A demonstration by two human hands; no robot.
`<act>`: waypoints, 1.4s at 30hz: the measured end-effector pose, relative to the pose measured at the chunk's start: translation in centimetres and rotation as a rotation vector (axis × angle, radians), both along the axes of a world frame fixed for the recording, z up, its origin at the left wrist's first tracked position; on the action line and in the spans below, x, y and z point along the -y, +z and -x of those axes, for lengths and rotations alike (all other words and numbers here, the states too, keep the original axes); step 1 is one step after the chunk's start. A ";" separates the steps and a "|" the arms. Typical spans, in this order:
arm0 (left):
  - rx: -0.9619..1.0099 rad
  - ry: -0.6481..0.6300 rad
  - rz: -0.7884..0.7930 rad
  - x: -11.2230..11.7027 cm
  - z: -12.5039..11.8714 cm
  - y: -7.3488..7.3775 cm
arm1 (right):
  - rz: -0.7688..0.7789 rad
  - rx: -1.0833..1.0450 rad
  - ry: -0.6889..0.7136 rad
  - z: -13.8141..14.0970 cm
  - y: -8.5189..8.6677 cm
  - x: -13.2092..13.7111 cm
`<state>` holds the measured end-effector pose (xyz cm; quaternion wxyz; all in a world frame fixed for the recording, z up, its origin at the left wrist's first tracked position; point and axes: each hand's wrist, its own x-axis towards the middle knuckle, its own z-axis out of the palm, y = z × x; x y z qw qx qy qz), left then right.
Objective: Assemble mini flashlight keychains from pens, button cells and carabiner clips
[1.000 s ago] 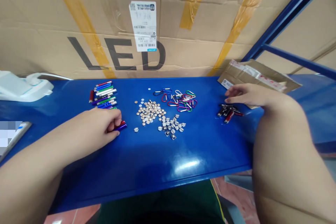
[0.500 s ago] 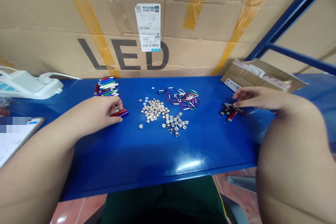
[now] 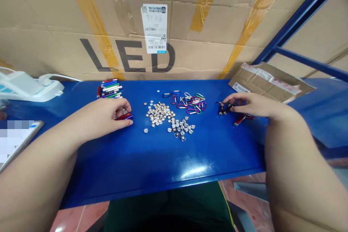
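At the left, my left hand [image 3: 115, 114] is closed around a few small shiny tubes [image 3: 125, 116], red and purple ones among them. Just behind it lies a pile of similar tubes [image 3: 111, 87] in red, blue, silver and green. On the right side of the table, my right hand [image 3: 244, 103] pinches dark small tubes [image 3: 221, 109] with thin loops or cords at their ends. Beneath that hand a red tube [image 3: 239, 120] rests on the table. How the right fingertips grip is partly hidden.
Between my hands on the blue table [image 3: 152, 159] lie small round metal caps [image 3: 160, 112], ridged silver pieces [image 3: 182, 127] and coloured carabiners [image 3: 194, 101]. A cardboard box [image 3: 269, 79] is at the back right. A white power strip [image 3: 40, 90] and a tablet-like screen [image 3: 20, 141] are at the left.
My right hand has moved left along the table, bringing the dark tubes with it, while the red tube stays behind. My left hand has shifted slightly right.
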<state>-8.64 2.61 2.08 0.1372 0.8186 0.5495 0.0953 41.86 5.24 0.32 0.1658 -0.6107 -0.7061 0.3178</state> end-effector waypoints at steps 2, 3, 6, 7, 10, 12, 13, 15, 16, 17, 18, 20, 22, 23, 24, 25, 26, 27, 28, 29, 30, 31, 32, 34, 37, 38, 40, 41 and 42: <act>0.015 -0.001 0.008 -0.1 0.0 -0.1 | 0.015 0.030 0.011 0.5 -0.3 -0.3; 0.015 0.003 0.013 -0.1 -0.1 -0.2 | 0.012 0.059 0.017 0.7 -0.5 -0.6; -0.001 0.017 0.037 -0.1 -0.3 -0.4 | -0.118 0.136 0.053 1.7 -1.0 -1.5; -0.004 0.014 0.043 0.0 -0.4 -0.4 | -0.158 0.156 0.067 2.1 -1.1 -1.7; 0.018 -0.014 0.036 0.2 -0.9 -0.4 | -0.246 0.223 0.057 2.9 -1.0 -1.9; 0.045 -0.050 0.017 0.4 -1.4 -0.3 | -0.289 0.231 0.009 3.2 -0.7 -1.6; 0.059 -0.075 0.001 0.5 -1.7 -0.2 | -0.298 0.202 -0.026 3.3 -0.5 -1.4; 0.086 -0.138 -0.041 0.9 -2.5 -0.2 | -0.294 0.058 -0.105 3.8 0.1 -0.8; 0.103 -0.174 -0.065 1.2 -2.9 -0.3 | -0.284 -0.053 -0.138 4.3 0.3 -0.4; 0.125 -0.211 -0.088 1.4 -3.3 -0.3 | -0.274 -0.175 -0.162 4.9 0.6 -0.1; 0.153 -0.246 -0.106 1.7 -3.7 -0.5 | -0.266 -0.295 -0.172 5.8 0.8 0.2; 0.223 -0.309 -0.117 2.1 -4.4 -0.7 | -0.239 -0.486 -0.149 8.1 1.1 0.8; 0.314 -0.364 -0.107 2.6 -5.0 -1.1 | -0.148 -0.596 -0.032 10.9 1.4 1.3; 0.362 -0.381 -0.105 2.7 -5.3 -1.2 | -0.098 -0.634 0.056 12.4 1.5 1.6; 0.409 -0.393 -0.101 2.9 -5.5 -1.4 | -0.042 -0.655 0.148 13.8 1.7 1.8; 0.452 -0.397 -0.094 3.0 -5.6 -1.6 | 0.005 -0.675 0.216 15.1 1.9 2.1; 0.492 -0.396 -0.086 3.1 -5.8 -1.8 | 0.038 -0.710 0.263 16.4 2.2 2.4; 0.531 -0.395 -0.078 3.1 -5.8 -2.0 | 0.069 -0.743 0.295 17.5 2.4 2.6; 0.574 -0.393 -0.069 3.2 -5.9 -2.2 | 0.089 -0.784 0.314 18.5 2.6 2.7; 0.625 -0.386 -0.057 3.2 -5.9 -2.4 | 0.103 -0.823 0.330 19.4 2.8 2.9; 0.680 -0.373 -0.040 3.1 -5.9 -2.6 | 0.111 -0.850 0.343 20.1 2.8 2.9; 0.733 -0.354 -0.021 3.1 -5.9 -2.7 | 0.106 -0.872 0.353 20.7 2.8 2.9; 0.779 -0.332 -0.003 3.0 -5.8 -2.8 | 0.089 -0.882 0.363 21.2 2.6 2.9; 0.803 -0.294 0.012 2.8 -5.7 -2.7 | 0.021 -0.870 0.379 21.7 1.9 2.9; 0.699 -0.287 -0.050 2.6 -5.6 -2.4 | -0.061 -0.819 0.364 21.6 0.6 2.9; 0.657 -0.285 -0.069 2.5 -5.6 -2.4 | -0.065 -0.816 0.344 21.4 0.3 3.0; 0.596 -0.278 -0.083 2.4 -5.7 -2.4 | -0.045 -0.832 0.298 21.0 -0.1 3.2; 0.579 -0.273 -0.079 2.4 -5.7 -2.4 | -0.034 -0.838 0.284 20.8 -0.2 3.3; 0.569 -0.269 -0.073 2.3 -5.8 -2.5 | -0.031 -0.835 0.278 20.7 -0.2 3.4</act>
